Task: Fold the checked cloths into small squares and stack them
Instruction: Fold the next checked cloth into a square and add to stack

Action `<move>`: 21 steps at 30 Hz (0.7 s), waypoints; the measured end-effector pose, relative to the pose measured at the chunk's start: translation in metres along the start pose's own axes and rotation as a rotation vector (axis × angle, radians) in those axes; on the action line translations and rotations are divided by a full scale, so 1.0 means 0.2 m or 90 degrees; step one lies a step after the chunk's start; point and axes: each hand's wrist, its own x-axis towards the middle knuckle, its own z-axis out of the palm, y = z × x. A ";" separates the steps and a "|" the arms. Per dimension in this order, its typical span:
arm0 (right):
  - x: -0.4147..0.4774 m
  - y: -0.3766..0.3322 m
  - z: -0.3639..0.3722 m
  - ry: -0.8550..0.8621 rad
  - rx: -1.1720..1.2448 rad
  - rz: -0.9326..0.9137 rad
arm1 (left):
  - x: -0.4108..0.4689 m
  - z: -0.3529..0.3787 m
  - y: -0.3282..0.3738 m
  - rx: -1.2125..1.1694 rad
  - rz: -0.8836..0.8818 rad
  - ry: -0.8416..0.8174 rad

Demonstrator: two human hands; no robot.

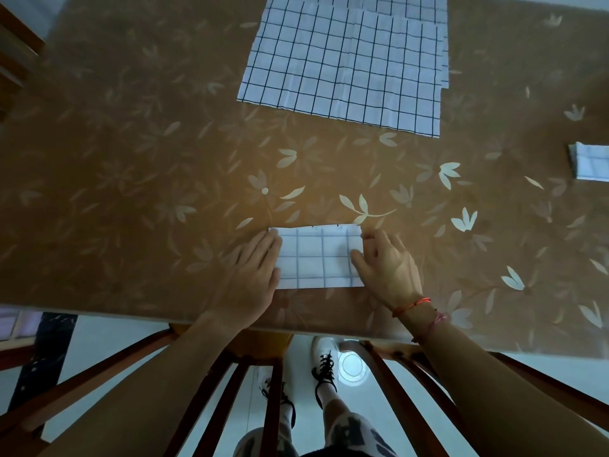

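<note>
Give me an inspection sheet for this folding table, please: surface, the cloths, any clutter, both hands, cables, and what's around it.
Surface: table cover, brown with a floral print, lying flat.
Job's things: cloth strip, folded, near the front edge; unfolded cloths piled at the far side; folded cloth at the right edge, partly out of frame.
Clutter: nothing seen.
Hands: left hand lies flat on the strip's left end; right hand touches its right end, grip unclear.
Cables: nothing seen.
Surroundings: wooden chair below the front edge; laced shoes on a pale floor; red strings on the right wrist.
</note>
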 end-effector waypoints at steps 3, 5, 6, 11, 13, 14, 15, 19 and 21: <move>0.01 -0.07 0.09 0.060 -0.022 -0.188 | 0.03 0.00 -0.01 0.021 -0.001 -0.038; 0.02 -0.13 0.16 0.033 -0.070 -0.252 | 0.04 0.01 -0.02 0.033 -0.006 -0.061; 0.02 -0.16 0.20 0.012 -0.099 -0.276 | 0.04 0.02 -0.03 0.041 -0.004 -0.072; 0.02 -0.26 0.36 -0.050 -0.163 -0.359 | 0.03 0.06 -0.06 0.058 0.012 -0.089; 0.02 -0.25 0.40 -0.065 -0.182 -0.369 | 0.02 0.07 -0.06 0.065 0.015 -0.097; 0.02 -0.25 0.42 -0.071 -0.194 -0.368 | 0.02 0.08 -0.06 0.070 0.017 -0.098; 0.02 -0.24 0.43 -0.077 -0.205 -0.365 | 0.02 0.09 -0.06 0.077 0.017 -0.100; 0.01 -0.23 0.46 -0.088 -0.231 -0.346 | 0.01 0.09 -0.06 0.092 0.015 -0.105; 0.02 -0.20 0.44 -0.093 -0.246 -0.341 | 0.01 0.09 -0.06 0.094 0.020 -0.107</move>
